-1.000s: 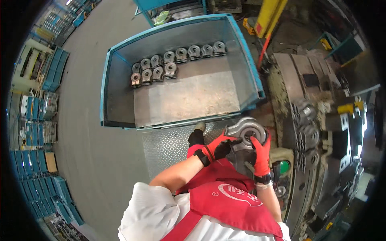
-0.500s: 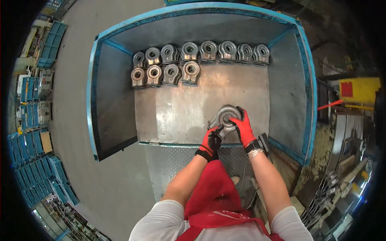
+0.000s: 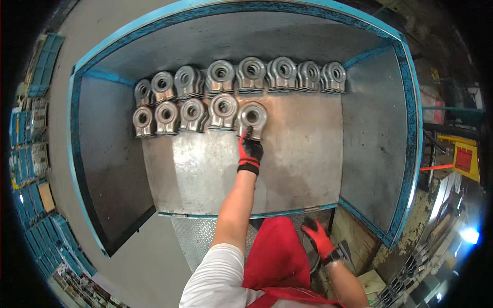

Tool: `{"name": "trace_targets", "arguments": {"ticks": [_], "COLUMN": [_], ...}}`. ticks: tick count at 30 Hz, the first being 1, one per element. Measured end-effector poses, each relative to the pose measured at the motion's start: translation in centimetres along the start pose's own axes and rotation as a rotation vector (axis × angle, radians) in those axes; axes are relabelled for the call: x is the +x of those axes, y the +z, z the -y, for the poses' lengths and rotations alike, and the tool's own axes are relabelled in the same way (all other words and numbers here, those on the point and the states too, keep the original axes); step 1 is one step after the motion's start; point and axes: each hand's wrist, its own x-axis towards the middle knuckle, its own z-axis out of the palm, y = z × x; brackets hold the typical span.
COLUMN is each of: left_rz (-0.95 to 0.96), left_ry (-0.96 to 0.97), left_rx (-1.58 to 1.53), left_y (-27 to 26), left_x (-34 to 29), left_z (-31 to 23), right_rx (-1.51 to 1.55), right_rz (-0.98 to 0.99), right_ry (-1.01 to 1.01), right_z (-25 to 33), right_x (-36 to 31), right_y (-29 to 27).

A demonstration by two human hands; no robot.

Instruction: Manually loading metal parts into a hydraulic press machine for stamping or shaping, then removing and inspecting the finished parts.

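My left hand (image 3: 250, 149), in a red and black glove, reaches out over the metal floor of the bin. It is closed on the near end of a round grey stamped metal part (image 3: 261, 114) with a hole in its middle. That part lies at the right end of the near row, beside a stack of like parts (image 3: 224, 119). My right hand (image 3: 319, 238), gloved the same way, is down outside the bin's front edge at the right. Its fingers are apart and nothing shows in them.
A large bin with blue edges (image 3: 74, 133) and grey walls surrounds the parts. Along its back stands a row of stacked metal parts (image 3: 252, 74). A diamond-plate step (image 3: 197, 233) lies before the bin. Blue crates (image 3: 46, 215) stand far left; a yellow panel (image 3: 466, 161) is at right.
My left hand has carried the metal part forward and left to the near row's end. My right hand has let go of it and drawn back below the bin's front edge. The view has shifted.
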Motion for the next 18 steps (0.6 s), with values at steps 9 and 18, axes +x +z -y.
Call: {"name": "trace_targets", "arguments": {"ticks": [9, 18], "left_rz": [-0.088, -0.299], "left_ry": [0.07, -0.314], "left_rx": [-0.197, 0.64], "left_y": [4.7, 3.5], "left_x": [5.2, -3.1], "left_z": [1.2, -5.6], "right_rx": [-0.03, 0.062], "right_rz": [-0.172, -0.186], "right_ry": [0.274, 0.176], "right_z": [-13.8, -10.1], "right_x": [-10.1, -16.5], "right_y": [-4.3, -3.4]}}
